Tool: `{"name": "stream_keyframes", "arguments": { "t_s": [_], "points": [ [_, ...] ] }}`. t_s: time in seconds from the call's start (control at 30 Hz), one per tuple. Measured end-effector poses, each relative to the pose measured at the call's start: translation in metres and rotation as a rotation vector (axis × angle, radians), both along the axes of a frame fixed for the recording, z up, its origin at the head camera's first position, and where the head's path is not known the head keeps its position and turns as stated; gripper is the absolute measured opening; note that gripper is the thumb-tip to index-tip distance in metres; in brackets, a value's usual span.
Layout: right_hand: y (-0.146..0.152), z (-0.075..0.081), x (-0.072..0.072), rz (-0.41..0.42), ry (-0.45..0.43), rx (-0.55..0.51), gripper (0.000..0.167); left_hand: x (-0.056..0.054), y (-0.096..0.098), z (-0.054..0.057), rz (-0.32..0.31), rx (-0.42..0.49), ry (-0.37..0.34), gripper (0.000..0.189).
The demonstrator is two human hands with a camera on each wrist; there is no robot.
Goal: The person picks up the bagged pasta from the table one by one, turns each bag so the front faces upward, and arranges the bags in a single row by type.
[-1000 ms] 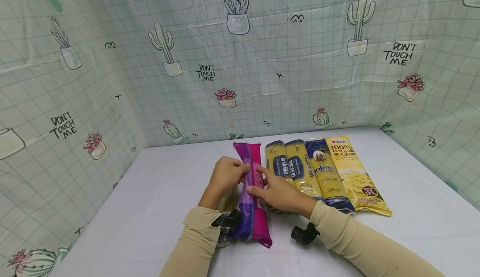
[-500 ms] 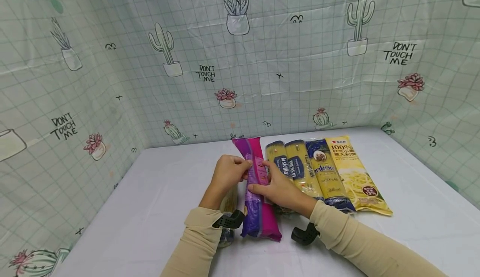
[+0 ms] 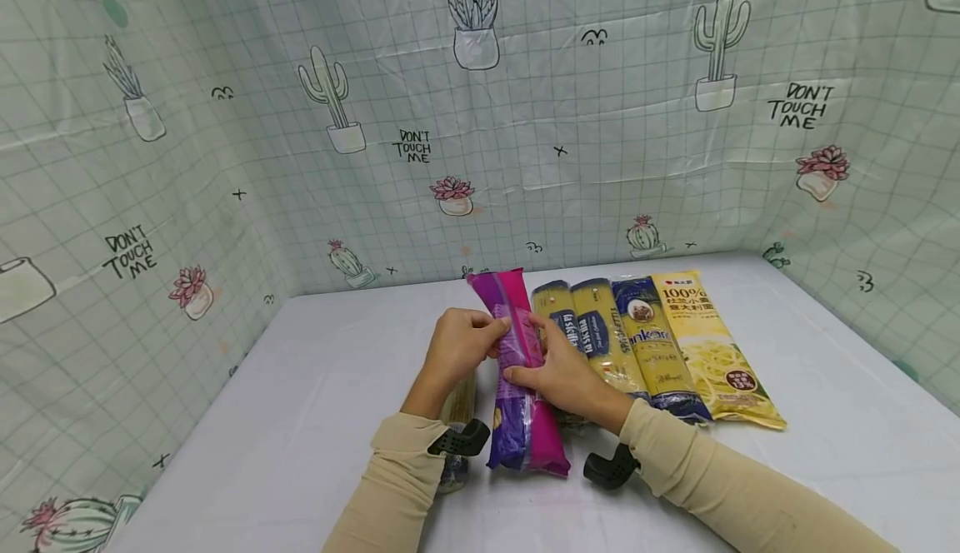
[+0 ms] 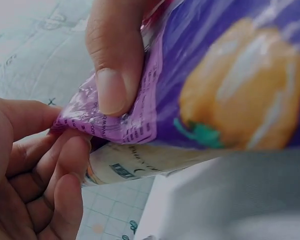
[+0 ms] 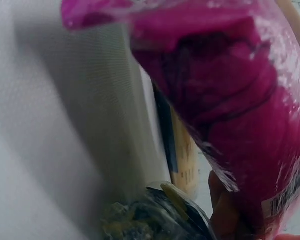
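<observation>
A pink and purple plastic package [image 3: 513,436] is held raised over the table, its far end tipped up. My left hand [image 3: 459,345] pinches the wrapper film near the middle of its left side; the left wrist view shows fingertips gripping a purple fold [image 4: 75,117]. From the right, my right hand [image 3: 566,378] holds the package, thumb on the near face and fingers round its right side. The package's pink side [image 5: 230,90], with a barcode, fills much of the right wrist view. Whatever is inside is hidden by the wrapper.
Left of the package lies a clear pasta pack [image 3: 459,403], partly behind my left wrist. To the right, two spaghetti packs [image 3: 600,320], a blue and yellow pasta pack [image 3: 663,361] and a yellow noodle bag [image 3: 705,345] lie side by side on the white table [image 3: 337,386].
Both hands have tilted the package, its near end swinging right and its far end shifting slightly away. The grips stay much the same; the other packs have not moved.
</observation>
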State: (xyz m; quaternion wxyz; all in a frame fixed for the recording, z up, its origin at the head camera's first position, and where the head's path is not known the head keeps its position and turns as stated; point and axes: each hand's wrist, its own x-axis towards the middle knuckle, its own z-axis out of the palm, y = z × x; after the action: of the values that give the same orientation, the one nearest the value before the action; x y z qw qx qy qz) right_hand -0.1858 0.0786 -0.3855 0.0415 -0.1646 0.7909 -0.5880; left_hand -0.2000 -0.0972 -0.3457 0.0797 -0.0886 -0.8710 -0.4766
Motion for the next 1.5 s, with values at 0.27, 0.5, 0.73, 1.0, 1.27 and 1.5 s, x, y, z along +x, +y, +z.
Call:
{"name": "stream_keyframes", "arguments": {
  "t_s": [0.27,0.5,0.73,1.0,1.27,1.5],
  "points": [
    [0.002,0.0,0.0,-0.001,-0.028,-0.02,0.091,0.0,0.003,-0.005,-0.012,0.043,0.0,0.029],
    [0.001,0.005,-0.002,0.001,-0.068,-0.173,0.088,-0.005,-0.005,-0.01,-0.04,0.257,-0.035,0.03],
    [0.001,0.006,-0.001,0.063,-0.13,-0.304,0.087,-0.01,-0.013,-0.018,-0.093,0.429,-0.25,0.036],
    [0.004,0.01,0.0,0.093,-0.14,-0.341,0.087,-0.013,-0.012,-0.021,-0.243,0.552,-0.386,0.042],
    [0.007,0.008,-0.002,0.125,-0.167,-0.34,0.084,-0.013,-0.008,-0.021,-0.243,0.52,-0.349,0.047],
    [0.006,0.007,-0.004,0.104,-0.171,-0.329,0.083,-0.011,-0.002,-0.018,-0.152,0.486,-0.272,0.041]
  ]
}}
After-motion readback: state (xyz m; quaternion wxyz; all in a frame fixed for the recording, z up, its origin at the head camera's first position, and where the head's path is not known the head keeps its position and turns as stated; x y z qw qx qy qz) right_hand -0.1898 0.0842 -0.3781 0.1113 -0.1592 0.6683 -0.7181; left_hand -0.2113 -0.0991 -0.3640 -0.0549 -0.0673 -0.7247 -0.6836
